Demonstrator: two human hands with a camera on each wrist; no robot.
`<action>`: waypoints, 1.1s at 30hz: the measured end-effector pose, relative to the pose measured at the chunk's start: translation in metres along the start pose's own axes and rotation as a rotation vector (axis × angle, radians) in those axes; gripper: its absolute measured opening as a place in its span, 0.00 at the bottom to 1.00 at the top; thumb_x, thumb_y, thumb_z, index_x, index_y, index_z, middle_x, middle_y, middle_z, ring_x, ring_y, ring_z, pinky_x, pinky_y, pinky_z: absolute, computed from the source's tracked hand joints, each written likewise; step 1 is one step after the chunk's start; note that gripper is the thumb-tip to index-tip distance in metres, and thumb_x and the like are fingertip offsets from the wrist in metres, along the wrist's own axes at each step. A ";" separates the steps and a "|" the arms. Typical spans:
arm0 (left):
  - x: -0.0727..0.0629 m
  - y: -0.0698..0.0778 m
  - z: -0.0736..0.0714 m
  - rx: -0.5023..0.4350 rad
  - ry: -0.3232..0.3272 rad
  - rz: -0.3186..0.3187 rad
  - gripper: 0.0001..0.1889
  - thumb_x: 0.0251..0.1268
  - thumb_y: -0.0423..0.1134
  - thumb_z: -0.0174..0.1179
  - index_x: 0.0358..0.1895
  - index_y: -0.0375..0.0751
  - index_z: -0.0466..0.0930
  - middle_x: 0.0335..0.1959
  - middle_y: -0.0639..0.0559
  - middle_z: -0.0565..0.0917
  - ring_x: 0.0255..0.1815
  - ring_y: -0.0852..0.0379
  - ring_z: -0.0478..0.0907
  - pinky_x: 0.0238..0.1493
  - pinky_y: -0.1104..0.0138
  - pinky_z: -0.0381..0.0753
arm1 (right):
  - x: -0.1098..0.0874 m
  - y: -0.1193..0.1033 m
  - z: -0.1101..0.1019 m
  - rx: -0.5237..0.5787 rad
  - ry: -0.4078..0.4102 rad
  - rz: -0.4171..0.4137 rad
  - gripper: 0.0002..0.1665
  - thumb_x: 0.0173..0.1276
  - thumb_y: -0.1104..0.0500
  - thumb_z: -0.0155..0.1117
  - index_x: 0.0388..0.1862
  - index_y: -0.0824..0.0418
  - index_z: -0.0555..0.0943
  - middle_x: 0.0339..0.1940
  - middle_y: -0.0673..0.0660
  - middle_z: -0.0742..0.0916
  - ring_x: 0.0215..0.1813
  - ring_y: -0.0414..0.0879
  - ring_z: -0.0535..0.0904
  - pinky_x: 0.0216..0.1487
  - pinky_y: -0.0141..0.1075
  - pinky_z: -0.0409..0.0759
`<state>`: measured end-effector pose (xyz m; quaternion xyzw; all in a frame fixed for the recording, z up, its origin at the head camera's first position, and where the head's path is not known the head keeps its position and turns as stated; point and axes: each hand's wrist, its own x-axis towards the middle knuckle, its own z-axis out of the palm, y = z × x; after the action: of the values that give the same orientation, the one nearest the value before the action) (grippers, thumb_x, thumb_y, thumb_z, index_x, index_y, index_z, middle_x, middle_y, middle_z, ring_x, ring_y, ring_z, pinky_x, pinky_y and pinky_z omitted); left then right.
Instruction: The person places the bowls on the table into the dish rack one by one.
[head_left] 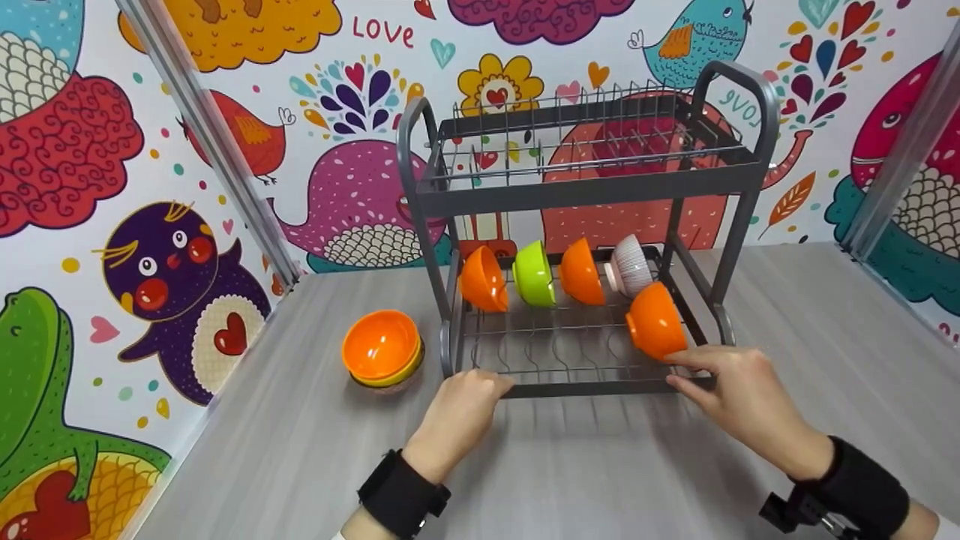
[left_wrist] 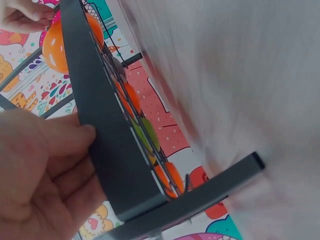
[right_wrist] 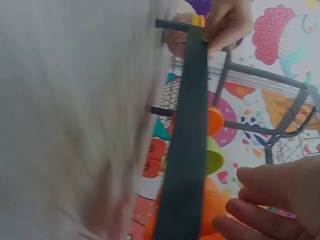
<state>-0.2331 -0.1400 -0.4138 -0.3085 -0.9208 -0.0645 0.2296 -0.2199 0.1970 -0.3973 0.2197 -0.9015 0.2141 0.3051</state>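
With our left hand (head_left: 461,409) we grip the left end of the lower front rail on a dark grey, two-tier metal dish rack (head_left: 585,191). Our right hand (head_left: 754,390), thumb and fingers parted, is at the rack's front right corner, beside a glossy, round orange bowl (head_left: 656,322) tilted on its lower tier; we cannot quite tell whether fingertips touch it.

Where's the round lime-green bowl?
In the head view, the lime-green bowl sits on the grey metal rack's lower tier, left of centre, between two orange bowls.
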 end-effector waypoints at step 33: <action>-0.025 -0.075 -0.043 -0.070 0.295 -0.171 0.13 0.61 0.35 0.67 0.48 0.36 0.85 0.44 0.44 0.88 0.47 0.47 0.85 0.52 0.57 0.84 | -0.004 0.012 0.012 -0.045 -0.094 -0.012 0.11 0.48 0.64 0.80 0.29 0.51 0.90 0.27 0.44 0.90 0.29 0.40 0.86 0.32 0.37 0.83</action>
<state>-0.2436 -0.2250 -0.3852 -0.2242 -0.8971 -0.1605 0.3451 -0.2286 0.2015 -0.4111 0.2282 -0.9180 0.1815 0.2687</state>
